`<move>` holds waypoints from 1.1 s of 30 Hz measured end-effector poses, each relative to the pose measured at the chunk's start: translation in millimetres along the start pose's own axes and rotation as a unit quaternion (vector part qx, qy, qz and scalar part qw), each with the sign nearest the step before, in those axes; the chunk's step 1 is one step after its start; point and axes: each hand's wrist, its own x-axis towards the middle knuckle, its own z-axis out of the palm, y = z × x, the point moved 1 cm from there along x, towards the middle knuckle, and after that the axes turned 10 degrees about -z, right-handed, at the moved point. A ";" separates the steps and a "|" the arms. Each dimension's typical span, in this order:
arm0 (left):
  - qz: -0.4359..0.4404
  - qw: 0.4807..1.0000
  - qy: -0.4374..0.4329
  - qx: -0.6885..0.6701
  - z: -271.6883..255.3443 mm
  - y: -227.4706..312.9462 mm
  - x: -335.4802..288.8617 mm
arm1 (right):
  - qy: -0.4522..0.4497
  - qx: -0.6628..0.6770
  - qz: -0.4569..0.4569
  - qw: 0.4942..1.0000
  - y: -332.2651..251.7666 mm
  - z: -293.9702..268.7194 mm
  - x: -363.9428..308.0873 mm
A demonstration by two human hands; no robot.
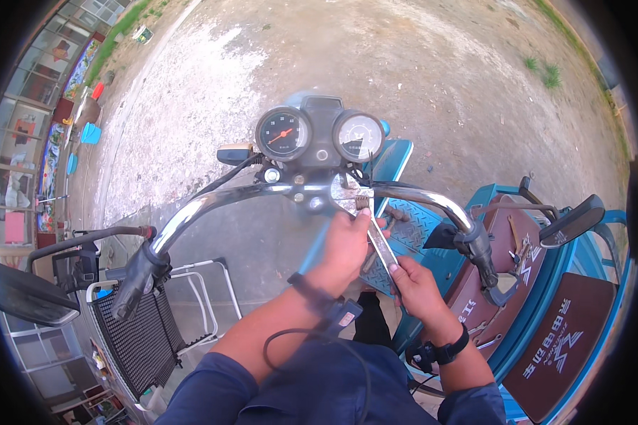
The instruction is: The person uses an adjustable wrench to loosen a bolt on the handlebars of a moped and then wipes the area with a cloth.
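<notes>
Both forearms reaching forward from below; left hand (345, 244) is closing fingers up ahead, right hand (416, 283) is gripping just behind, wrists nearly touching.

Your left hand (345, 244) hides the middle of the long silver adjustable wrench (373, 230); your shoulders are cut off below.

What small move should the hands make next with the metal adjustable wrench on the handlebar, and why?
Probably swing the handle sideways. The silver adjustable wrench has its head at the clamp of the chrome handlebar, the left hand steadies the head end, and the right hand grips the handle end, so the tool seems seated and ready to turn.
</notes>
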 end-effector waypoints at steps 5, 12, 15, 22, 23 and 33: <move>0.017 1.000 -0.021 0.012 -23.0 5.2 0.5 | -0.020 0.101 0.017 0.995 6.1 44.7 -11.5; 0.000 0.975 -0.061 0.212 -57.5 35.1 -4.1 | -0.091 0.308 0.041 0.946 -12.1 100.6 -8.2; 0.015 0.989 -0.056 0.136 -47.3 19.0 -10.0 | -0.123 0.341 0.063 0.930 -3.2 70.3 -19.7; -0.012 0.998 -0.058 -0.015 -9.1 -9.5 -9.5 | -0.054 0.087 0.041 0.994 28.7 -11.5 -11.1; -0.009 0.998 -0.057 -0.027 -6.2 -10.1 -8.0 | -0.054 0.071 0.033 0.995 24.4 -18.6 -7.8; -0.006 0.996 -0.033 -0.082 16.4 -18.3 4.0 | 0.006 -0.027 -0.040 0.999 20.5 -57.5 8.5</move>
